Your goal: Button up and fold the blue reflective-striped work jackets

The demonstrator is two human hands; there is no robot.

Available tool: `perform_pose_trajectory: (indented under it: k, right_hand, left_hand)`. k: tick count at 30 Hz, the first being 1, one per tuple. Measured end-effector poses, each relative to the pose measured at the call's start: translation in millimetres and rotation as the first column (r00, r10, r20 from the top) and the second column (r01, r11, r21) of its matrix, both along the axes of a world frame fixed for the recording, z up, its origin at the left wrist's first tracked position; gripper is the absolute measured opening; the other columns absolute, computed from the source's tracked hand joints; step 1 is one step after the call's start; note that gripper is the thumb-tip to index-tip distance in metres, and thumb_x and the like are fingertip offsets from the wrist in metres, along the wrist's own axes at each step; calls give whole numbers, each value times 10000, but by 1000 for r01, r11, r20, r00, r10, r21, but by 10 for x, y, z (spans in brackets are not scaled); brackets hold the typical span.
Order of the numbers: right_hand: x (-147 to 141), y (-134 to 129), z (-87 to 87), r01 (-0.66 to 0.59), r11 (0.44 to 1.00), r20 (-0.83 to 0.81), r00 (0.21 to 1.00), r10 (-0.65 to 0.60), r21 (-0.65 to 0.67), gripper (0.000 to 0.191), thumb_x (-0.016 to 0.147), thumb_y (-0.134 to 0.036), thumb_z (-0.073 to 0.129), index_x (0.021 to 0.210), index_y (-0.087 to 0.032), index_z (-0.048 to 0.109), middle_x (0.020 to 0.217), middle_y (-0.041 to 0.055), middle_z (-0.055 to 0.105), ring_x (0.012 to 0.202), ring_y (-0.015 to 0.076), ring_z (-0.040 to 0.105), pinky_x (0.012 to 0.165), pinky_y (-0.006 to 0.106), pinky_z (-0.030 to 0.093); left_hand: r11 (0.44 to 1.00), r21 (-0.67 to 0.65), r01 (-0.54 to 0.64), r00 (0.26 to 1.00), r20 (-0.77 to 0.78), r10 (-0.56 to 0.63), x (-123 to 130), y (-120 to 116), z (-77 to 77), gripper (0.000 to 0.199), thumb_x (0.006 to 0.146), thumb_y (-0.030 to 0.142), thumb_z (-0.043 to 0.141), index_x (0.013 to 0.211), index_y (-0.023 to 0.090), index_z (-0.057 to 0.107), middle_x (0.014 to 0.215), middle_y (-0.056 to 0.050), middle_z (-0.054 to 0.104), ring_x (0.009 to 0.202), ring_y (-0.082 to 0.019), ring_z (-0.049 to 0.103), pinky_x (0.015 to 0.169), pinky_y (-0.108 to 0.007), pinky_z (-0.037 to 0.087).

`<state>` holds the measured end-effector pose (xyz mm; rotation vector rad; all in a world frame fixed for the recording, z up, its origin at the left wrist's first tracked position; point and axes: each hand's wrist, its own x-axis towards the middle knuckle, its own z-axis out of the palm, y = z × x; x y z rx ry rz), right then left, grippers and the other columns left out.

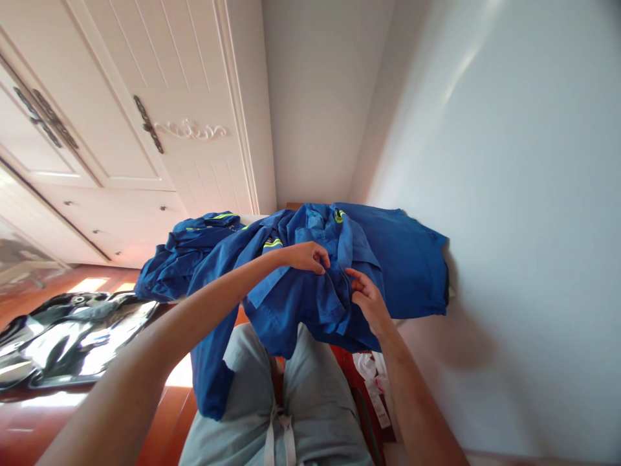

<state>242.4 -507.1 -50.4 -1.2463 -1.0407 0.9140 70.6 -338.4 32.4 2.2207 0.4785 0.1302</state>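
One blue garment [291, 314] lies spread before us, a sleeve [213, 372] hanging against our grey trousers [320, 404]. Our left hand [307, 256] pinches its cloth between thumb and finger; our right hand [369, 298], fingers half bent, touches it nearby, though we cannot tell whether it grips. More blue clothing [187, 255] is heaped leftward.

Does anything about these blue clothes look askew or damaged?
Slightly: one sleeve of the blue jacket dangles over the gray trousers, out of line with its bunched body. The blue garment at left is crumpled too. No tear shows.
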Motion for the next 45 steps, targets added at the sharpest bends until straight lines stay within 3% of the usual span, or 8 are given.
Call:
perform_pose_trajectory:
  k: [6,11,17,23,28,36,42,45]
  right_hand:
    - [96,121,157,124,991,337,936,-102,-47,470,726,-418,746,1146,-226,662,571,-38,546,535,161,499,526,285,366]
    - [158,216,213,217,972,535,813,-229,86,393,654,-317,819,1028,-264,709,644,-24,595,560,154,523,589,298,415]
    - [265,188,142,159,987,414,899,-145,0,298,774,-443,703,969,-219,734,821,48,703,617,183,606,520,298,477]
    - [370,234,132,128,989,64,990,-124,-70,435,654,-477,812,964,-176,763,791,59,737,647,168,613,549,269,483]
    - [391,265,108,67,994,-83,994,-74,-86,416,627,-439,852,949,-189,768,786,34,728,650,140,587,610,264,477]
    - [336,247,159,28,998,104,994,-23,-48,358,747,-439,757,1017,-206,735,880,43,710,789,179,613,717,300,509]
    - [209,181,204,176,983,447,876,-183,58,299,749,-367,766,1002,-226,691,851,45,664,745,192,605,643,299,488]
    - [177,160,202,163,985,488,856,-171,60,186,784,-377,737,892,-230,699,795,39,672,690,190,599,672,317,494]
  left_hand:
    - [984,-179,-1,993,-113,-19,221,85,-200,231,603,284,783,820,208,762,666,29,684,660,-149,602,636,-237,412]
    - [935,-355,-21,988,-149,-35,270,132,-297,147,627,212,696,749,231,775,735,27,734,724,-165,633,698,-242,465]
    - [871,-478,-115,970,-243,-6,253,159,-259,89,591,206,725,670,198,765,696,-14,736,676,-181,634,676,-265,500]
    - [902,-425,-83,941,-330,-69,352,137,-233,125,587,300,770,651,193,764,686,-14,738,653,-186,642,643,-263,513]
    - [807,-582,-96,963,-259,-72,408,122,-266,74,573,221,747,640,191,757,694,0,742,684,-171,651,672,-255,528]
    - [606,-779,-161,972,-233,-40,447,212,-347,167,601,267,798,702,144,747,720,-50,747,685,-191,676,698,-305,550]
    - [637,-752,-170,973,-229,-11,467,222,-408,302,608,399,845,692,130,737,697,-60,735,620,-172,640,644,-293,527]
    - [622,-758,-198,973,-226,35,442,169,-431,351,600,445,857,673,132,719,690,-56,728,610,-162,628,640,-286,516]
